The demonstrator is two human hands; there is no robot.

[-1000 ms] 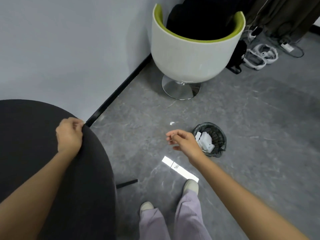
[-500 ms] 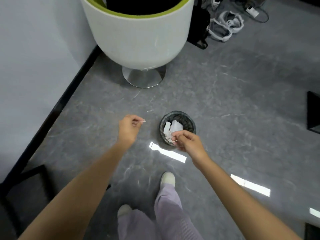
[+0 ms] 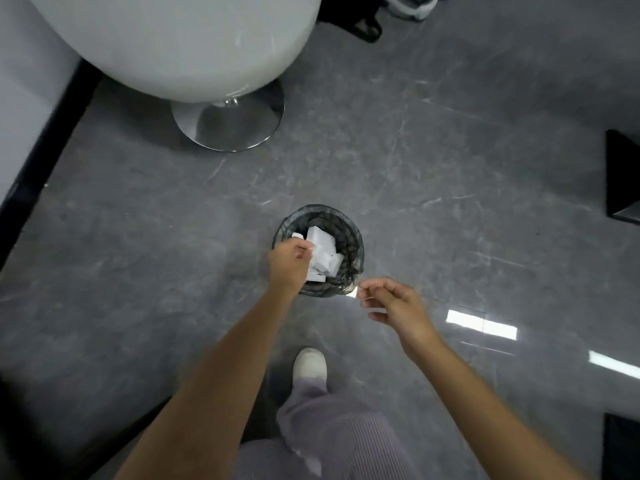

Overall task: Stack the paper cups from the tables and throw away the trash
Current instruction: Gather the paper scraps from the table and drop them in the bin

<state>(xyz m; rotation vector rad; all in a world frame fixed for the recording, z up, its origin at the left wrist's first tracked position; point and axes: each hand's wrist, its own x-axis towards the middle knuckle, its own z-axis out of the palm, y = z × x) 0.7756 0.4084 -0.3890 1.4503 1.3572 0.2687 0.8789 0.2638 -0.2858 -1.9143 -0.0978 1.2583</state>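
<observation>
A small black mesh trash bin point(image 3: 354, 237) stands on the grey floor, with crumpled white paper point(image 3: 323, 242) inside. My left hand point(image 3: 289, 265) hovers over the bin's left rim and pinches a tiny thin scrap between thumb and forefinger. My right hand point(image 3: 394, 304) is just right of the bin and nearer to me, outside the rim. Its fingers are loosely curled and I see nothing in them. No paper cups are in view.
A white tub chair on a round chrome base point(image 3: 228, 123) stands behind the bin at upper left. A black baseboard point(image 3: 34, 161) runs along the left wall. A dark table foot point(image 3: 623, 181) sits at the right edge. My white shoe point(image 3: 310, 365) is below the bin.
I came closer to the bin. My left hand swung from beside the bin to over its left rim with the scrap. My right hand drew back from above the bin to its right.
</observation>
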